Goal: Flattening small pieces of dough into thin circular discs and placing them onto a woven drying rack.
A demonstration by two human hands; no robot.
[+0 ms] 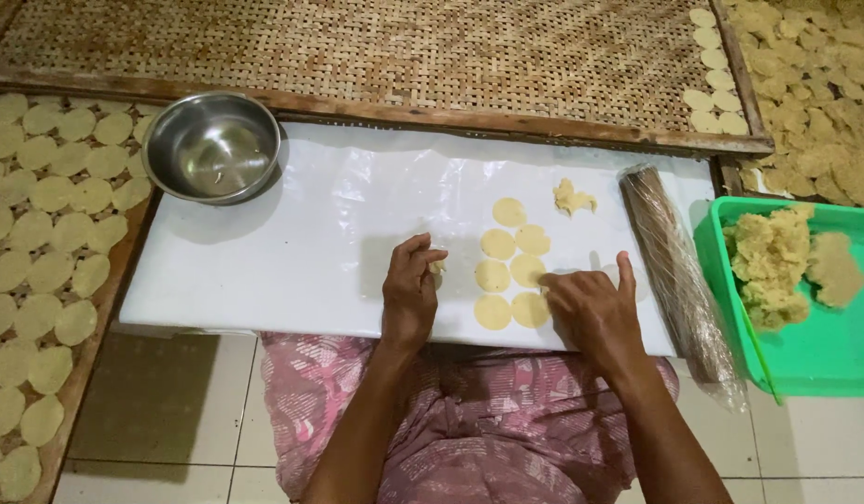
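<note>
Nearest the person, along the front edge of the white board [264,271], seven flat round dough discs [511,271] lie in two short columns, touching or nearly touching. As a judgement, the pressing is only partly done: these few rounds fill a small patch right of the middle, and most of the board's sheet is bare.

The left hand [409,294] rests on the board just left of the discs, wrist towards the front edge, fingers curled in. Thumb and fingertips pinch a small bit of dough [437,267], so the grip is narrow and closed on that bit.

The right hand [590,308] lies palm down at the bottom right of the discs, fingers pointing left and touching the nearest round, thumb raised. It is spread flat and holds nothing.

Further back, a small rough dough lump [574,199] sits unpressed near the board's far edge, just right of the top disc. A plastic-wrapped rolling pin [679,271] lies along the board's right edge. Beyond it a green tub [824,355] holds a large dough heap [772,261], so much remains to shape.

At the far left corner stands an empty steel bowl [212,147]. Woven trays [404,56] to the left and far right carry many finished rounds.
</note>
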